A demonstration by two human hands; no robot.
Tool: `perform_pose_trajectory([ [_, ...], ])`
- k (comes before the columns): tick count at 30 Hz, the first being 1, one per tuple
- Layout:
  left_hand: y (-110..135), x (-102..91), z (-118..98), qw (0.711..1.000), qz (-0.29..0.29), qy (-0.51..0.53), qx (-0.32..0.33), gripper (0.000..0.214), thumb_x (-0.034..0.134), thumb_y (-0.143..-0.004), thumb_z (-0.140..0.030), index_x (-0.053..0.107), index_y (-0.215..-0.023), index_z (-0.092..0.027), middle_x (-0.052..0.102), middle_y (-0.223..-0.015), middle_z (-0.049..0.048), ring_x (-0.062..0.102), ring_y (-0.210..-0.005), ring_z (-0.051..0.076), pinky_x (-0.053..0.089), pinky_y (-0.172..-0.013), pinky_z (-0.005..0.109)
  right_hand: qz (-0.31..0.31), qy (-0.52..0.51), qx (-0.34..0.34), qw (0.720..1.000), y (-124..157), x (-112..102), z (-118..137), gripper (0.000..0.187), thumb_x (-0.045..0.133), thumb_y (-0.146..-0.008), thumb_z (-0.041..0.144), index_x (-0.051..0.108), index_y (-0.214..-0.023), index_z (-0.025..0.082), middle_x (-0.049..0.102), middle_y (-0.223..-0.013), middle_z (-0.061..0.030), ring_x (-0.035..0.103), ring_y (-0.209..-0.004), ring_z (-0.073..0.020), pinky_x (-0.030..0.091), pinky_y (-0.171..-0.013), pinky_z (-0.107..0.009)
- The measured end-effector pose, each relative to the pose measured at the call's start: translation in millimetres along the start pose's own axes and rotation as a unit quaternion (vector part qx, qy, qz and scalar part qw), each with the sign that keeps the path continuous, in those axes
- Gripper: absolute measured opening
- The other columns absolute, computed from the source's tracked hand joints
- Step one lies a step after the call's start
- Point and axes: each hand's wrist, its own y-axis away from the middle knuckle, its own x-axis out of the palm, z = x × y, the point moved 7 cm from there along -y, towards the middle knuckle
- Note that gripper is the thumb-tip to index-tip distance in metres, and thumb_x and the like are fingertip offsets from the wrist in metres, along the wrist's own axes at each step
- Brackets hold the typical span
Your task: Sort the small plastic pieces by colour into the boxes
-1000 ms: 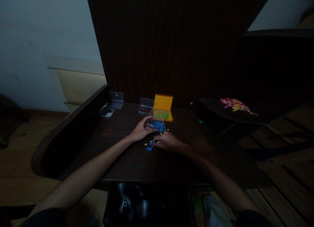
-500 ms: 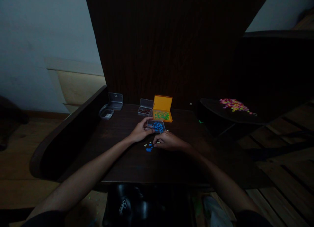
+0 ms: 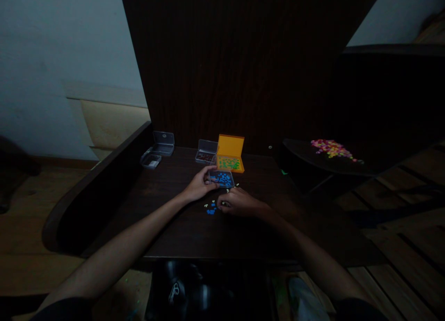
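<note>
My left hand point(image 3: 202, 185) grips the left side of a clear plastic box point(image 3: 233, 184), thumb at its near edge. Many small blue pieces point(image 3: 222, 178) lie inside the box. Just below it, my right hand point(image 3: 238, 202) rests low over the dark tabletop with its fingers curled together; whatever is between the fingertips is hidden. Left of those fingertips is a small cluster of loose blue pieces point(image 3: 211, 211). A few pale yellow pieces point(image 3: 206, 205) are scattered around it, and more show beside the right hand.
Behind the clear box stands an open orange box point(image 3: 231, 146) with green pieces. Next to it is a clear box with brownish pieces point(image 3: 206, 157). Open clear cases point(image 3: 163, 144) sit at the back left. A pink and yellow heap point(image 3: 332, 148) lies on the right-hand ledge.
My right hand has shifted very slightly down, showing a little more of the pale pieces above it. My left hand and the clear box stay where they were.
</note>
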Motion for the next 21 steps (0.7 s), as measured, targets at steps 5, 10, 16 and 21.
perform_pose_trajectory([
  [5,0.5,-0.4,-1.9,1.000,-0.006,0.015,0.005,0.068,0.080,-0.062,-0.013,0.050,-0.123,-0.015,0.063,-0.100,0.0044,0.064,-0.081,0.011,0.053,-0.077,0.026,-0.046,-0.044,0.000,0.998,7.0,-19.5,-5.7,0.015,0.056,-0.087,0.023,0.070,-0.090,0.018,0.065,-0.070,0.0004,0.053,-0.060,-0.0101,0.033,-0.062,-0.022],
  [10,1.1,2.4,-2.6,0.999,0.011,0.036,0.010,0.070,0.082,-0.060,-0.014,0.049,-0.123,-0.015,0.064,-0.103,0.0061,0.064,-0.078,0.011,0.053,-0.075,0.026,-0.166,-0.087,0.062,0.980,6.8,-55.1,-28.7,0.016,0.059,-0.086,0.023,0.070,-0.094,0.014,0.053,-0.060,0.0035,0.044,-0.054,-0.0080,0.029,-0.057,-0.020],
  [16,2.8,8.0,-2.4,0.999,0.027,0.040,0.011,0.072,0.081,-0.061,-0.016,0.047,-0.124,-0.016,0.064,-0.092,0.0030,0.064,-0.075,0.011,0.052,-0.072,0.025,-0.148,-0.044,0.051,0.987,-20.7,-60.1,-26.3,0.016,0.058,-0.087,0.021,0.071,-0.094,0.016,0.058,-0.066,0.0009,0.048,-0.061,-0.0106,0.029,-0.060,-0.022],
  [21,2.4,7.6,-3.5,0.999,0.023,0.028,0.025,0.071,0.081,-0.061,-0.017,0.048,-0.124,-0.016,0.063,-0.094,0.0024,0.062,-0.077,0.011,0.052,-0.072,0.024,-0.121,0.005,0.042,0.992,-38.7,-53.6,-21.2,0.016,0.059,-0.087,0.023,0.072,-0.095,0.017,0.067,-0.081,-0.0044,0.056,-0.074,-0.0153,0.033,-0.066,-0.024],
])
